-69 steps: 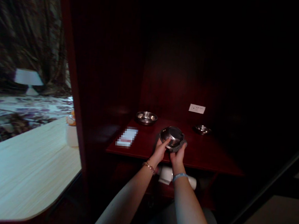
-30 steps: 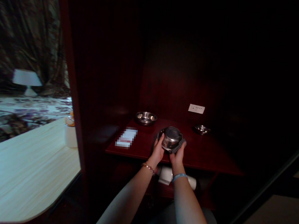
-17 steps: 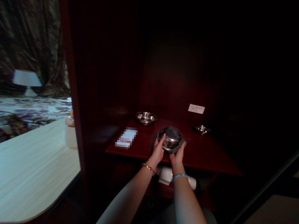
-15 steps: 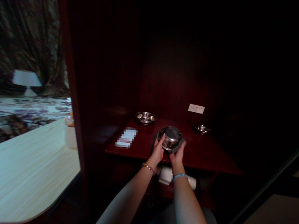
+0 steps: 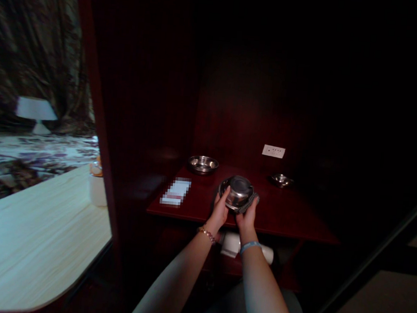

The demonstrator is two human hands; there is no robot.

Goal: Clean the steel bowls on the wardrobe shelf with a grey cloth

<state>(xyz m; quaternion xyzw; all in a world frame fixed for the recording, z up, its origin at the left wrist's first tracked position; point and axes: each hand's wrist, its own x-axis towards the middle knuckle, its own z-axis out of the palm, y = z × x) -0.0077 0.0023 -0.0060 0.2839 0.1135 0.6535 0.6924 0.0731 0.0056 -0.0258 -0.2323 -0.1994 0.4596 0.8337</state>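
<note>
Near the front edge of the dark red worktop [image 5: 294, 217]: bowl [image 5: 240, 187] base-up between both hands. Over the last couple of seconds its base has rolled to face more upward, and the left thumb now lies further left on the wall; almost no shift in the final second. Judgement: the turn offers another stretch of wall to the cloth [image 5: 251, 205] (contact is hard to read in this light). Left hand [image 5: 221, 209]: grip closed round the near left side. Right hand [image 5: 248, 217]: grip holds the grey cloth against the right rim. Bowl looks like polished steel, bright wall, duller base, flared rim; cannot tell whether it clears the worktop. Behind: wide bowl [image 5: 203, 165] left, small bowl [image 5: 282, 181] right, both upright.
</note>
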